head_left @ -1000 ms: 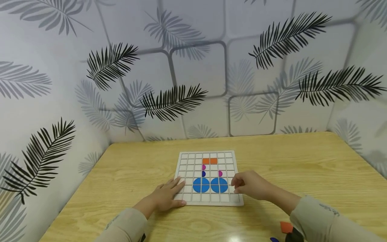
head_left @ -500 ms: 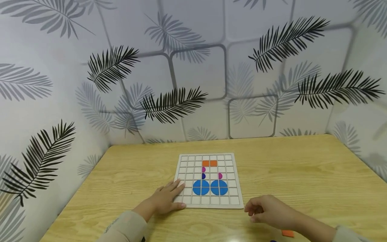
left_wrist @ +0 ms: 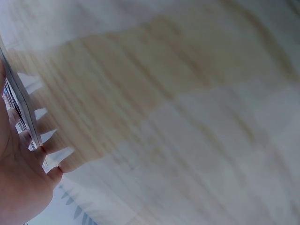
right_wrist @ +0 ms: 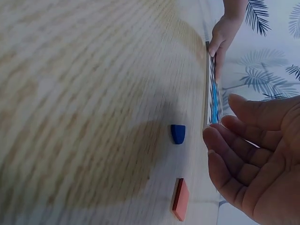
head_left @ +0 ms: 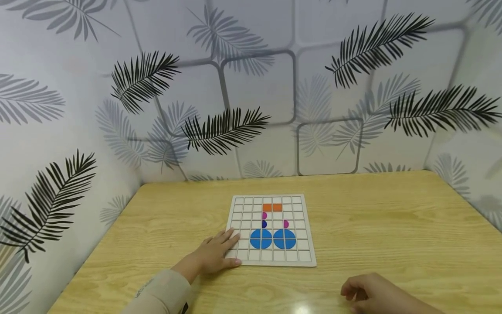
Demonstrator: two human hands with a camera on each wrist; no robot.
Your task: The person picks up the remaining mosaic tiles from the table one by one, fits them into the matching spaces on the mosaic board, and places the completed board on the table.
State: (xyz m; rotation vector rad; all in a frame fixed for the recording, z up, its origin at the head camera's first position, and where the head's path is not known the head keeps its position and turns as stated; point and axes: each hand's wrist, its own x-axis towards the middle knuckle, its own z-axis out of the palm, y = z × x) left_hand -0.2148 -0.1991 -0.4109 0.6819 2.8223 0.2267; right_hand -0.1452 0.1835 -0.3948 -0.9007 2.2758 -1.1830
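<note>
A white grid board (head_left: 288, 258) lies on the table in the head view. My left hand (head_left: 215, 253) rests on its left edge, fingers spread over the rim and thumb at the near corner. Cells hold two orange squares (head_left: 272, 207), two magenta half-rounds (head_left: 264, 215), a dark blue half-round (head_left: 264, 224) and two blue discs (head_left: 260, 239), each across several cells. My right hand (head_left: 372, 294) hovers at the lower right, fingers loosely curled around nothing. In the right wrist view, a dark blue rounded piece (right_wrist: 178, 134) and an orange flat piece (right_wrist: 181, 200) lie on the table near its fingers.
The wooden table (head_left: 176, 209) runs back to a wall (head_left: 259, 96) patterned with feathers. Another patterned wall stands at the left. Mostly table surface fills the left wrist view.
My right hand has drawn away from the board's right edge, toward the lower right. My left hand stays on the board, and the pieces on it look the same.
</note>
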